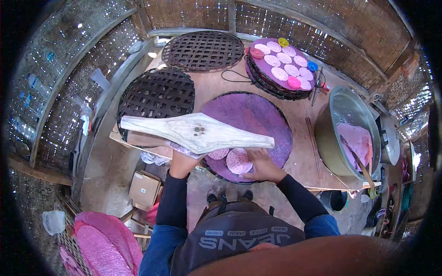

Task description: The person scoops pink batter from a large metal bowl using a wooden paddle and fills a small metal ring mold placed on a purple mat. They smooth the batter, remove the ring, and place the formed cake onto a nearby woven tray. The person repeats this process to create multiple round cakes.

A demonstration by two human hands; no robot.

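Observation:
My left hand [184, 161] grips a pale wooden press [198, 133] with a long two-ended handle and a clear cylinder beneath it, raised over a round purple mat [274, 124] on a dark woven tray. Two pink speckled discs [238, 162] lie at the mat's front; the left one is partly under the press. My right hand [260, 168] rests beside the right disc, thumb and fingers apart at its edge, some fingertips hidden behind the handle.
Dark lattice trays [202, 50] lie at back left. Stacked trays [274, 89] bear pale discs and coloured cups. At right stands a large tub [324, 138] with pink dough and sticks. Wooden sticks [314, 152] lie beside it. Cardboard boxes [145, 188] sit below the table.

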